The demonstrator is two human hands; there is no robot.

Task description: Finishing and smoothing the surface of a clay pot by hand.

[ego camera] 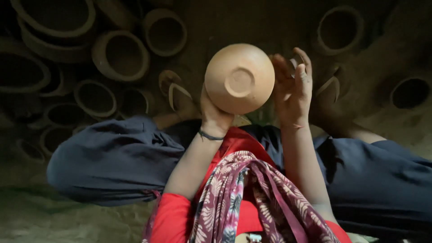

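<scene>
A round clay bowl [239, 78] is held up at the centre top of the frame, turned so its underside and small raised foot ring face the camera. The left hand [215, 118] grips it from below, fingers wrapped out of sight round the far rim, a thin dark band at the wrist. The right hand [292, 87] is open just beside the bowl's right edge, palm toward it, fingers [305, 63] loosely spread; whether the palm touches the wall cannot be told.

To do this handling well, the left hand's grip looks like the thing to keep firm but gentle (unfired clay of this sort likely dents or cracks under a pinch), with the open hand giving broad flat contact, not fingertip pressure. Turning the bowl slowly would let the foot and wall be checked evenly.

On the earthen floor [54, 220], at upper left and upper right of the frame, lie many similar pots [120, 55] mouth-up. A patterned scarf [252, 198] hangs at bottom centre.
</scene>
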